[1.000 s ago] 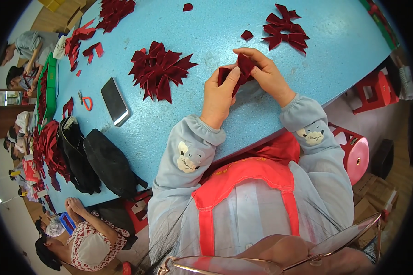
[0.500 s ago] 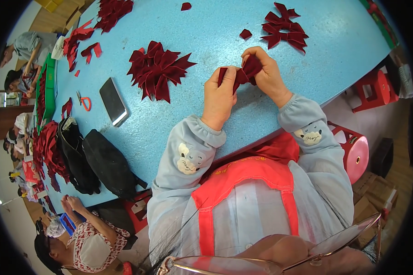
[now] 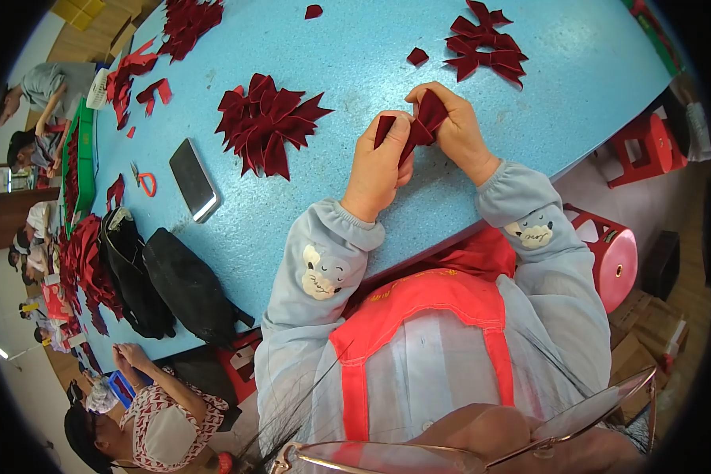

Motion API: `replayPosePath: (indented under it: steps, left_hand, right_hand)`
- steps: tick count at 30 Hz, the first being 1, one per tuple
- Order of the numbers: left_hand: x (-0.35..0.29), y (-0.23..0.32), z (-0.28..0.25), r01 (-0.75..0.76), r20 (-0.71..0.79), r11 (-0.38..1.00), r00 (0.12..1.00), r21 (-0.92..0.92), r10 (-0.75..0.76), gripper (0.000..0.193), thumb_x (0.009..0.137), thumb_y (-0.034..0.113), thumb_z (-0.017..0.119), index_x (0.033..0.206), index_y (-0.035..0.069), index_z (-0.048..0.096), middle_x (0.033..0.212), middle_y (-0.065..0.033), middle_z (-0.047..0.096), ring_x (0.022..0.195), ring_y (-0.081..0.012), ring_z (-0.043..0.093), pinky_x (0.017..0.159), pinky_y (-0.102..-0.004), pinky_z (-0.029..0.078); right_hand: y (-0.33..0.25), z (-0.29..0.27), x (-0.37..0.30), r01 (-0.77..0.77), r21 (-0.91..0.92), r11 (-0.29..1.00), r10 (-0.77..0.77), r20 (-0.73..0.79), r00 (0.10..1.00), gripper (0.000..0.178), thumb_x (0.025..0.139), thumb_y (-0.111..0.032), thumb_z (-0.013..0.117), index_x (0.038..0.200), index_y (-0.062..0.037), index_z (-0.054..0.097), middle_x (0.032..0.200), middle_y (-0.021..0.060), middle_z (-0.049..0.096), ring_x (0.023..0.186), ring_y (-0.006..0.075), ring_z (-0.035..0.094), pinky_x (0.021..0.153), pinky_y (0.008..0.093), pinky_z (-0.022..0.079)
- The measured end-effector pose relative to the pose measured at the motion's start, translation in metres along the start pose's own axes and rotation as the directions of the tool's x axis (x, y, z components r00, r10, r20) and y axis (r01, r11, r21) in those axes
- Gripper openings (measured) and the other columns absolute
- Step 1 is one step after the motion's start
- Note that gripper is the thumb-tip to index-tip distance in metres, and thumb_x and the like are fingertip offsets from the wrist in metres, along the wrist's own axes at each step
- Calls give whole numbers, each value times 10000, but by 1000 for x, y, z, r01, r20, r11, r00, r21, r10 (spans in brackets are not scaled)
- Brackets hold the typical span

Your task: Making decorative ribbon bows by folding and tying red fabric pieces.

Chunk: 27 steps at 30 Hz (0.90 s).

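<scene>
A dark red velvet bow [image 3: 430, 118] is held between my two hands, above the near edge of the blue table [image 3: 371, 47]. My left hand [image 3: 379, 162] pinches its left side, thumb on top. On its right side the fingers of my right hand [image 3: 460, 130] are closed, partly behind the fabric. To the left lies a heap of dark red bows [image 3: 267, 126]. Several more bows [image 3: 486, 43] lie beyond my right hand, with a small red fabric scrap [image 3: 417, 57] near them.
Left of the heap are a phone [image 3: 193, 180], orange-handled scissors [image 3: 144, 182] and two black pouches [image 3: 186, 276]. Red fabric pieces [image 3: 91, 261] and a green tray [image 3: 80, 170] line the far left. A co-worker [image 3: 162, 419] sits at lower left. Red stools [image 3: 648, 150] stand at right.
The bow has turned slightly between my hands, and its right loop now stands more upright. My right fingers have shifted behind it. The whole view has moved a little.
</scene>
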<state>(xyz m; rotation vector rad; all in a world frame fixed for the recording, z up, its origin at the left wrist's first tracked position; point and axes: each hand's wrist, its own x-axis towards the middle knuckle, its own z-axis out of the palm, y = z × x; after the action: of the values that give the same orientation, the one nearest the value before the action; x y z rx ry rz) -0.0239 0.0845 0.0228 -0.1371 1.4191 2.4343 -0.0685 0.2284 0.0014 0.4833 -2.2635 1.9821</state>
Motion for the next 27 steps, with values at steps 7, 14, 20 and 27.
replayPosePath:
  steps: [7,14,20,27]
  left_hand:
    - [0,1,5,6,-23,1000,1000,15,-6,207,967,274,452,955,74,507,558,3,417,387,-61,298,344,-226,233]
    - [-2,-1,5,3,-60,998,998,61,0,206,967,269,452,941,72,508,559,-4,424,386,-65,308,346,-227,249]
    - [-2,-1,6,1,-72,997,997,79,4,207,966,266,454,936,71,513,563,-9,432,386,-66,317,349,-226,258]
    - [-2,-1,3,10,-61,995,998,97,-5,208,966,264,454,939,69,520,558,-2,430,390,-63,320,350,-223,257]
  right_hand:
    - [1,2,0,75,-122,990,-87,-101,991,104,874,-43,476,922,-21,565,781,-2,551,713,79,492,642,213,410]
    - [0,0,0,103,-218,971,-131,-115,985,148,796,-2,529,934,-36,567,768,27,571,718,92,517,646,233,421]
    - [5,-5,1,188,-437,879,-256,-101,961,181,746,-18,584,921,-63,573,789,60,609,707,181,561,647,278,440]
    - [-1,-5,1,232,-559,796,-336,-88,938,194,724,-36,611,907,-90,578,811,71,627,696,269,563,639,322,446]
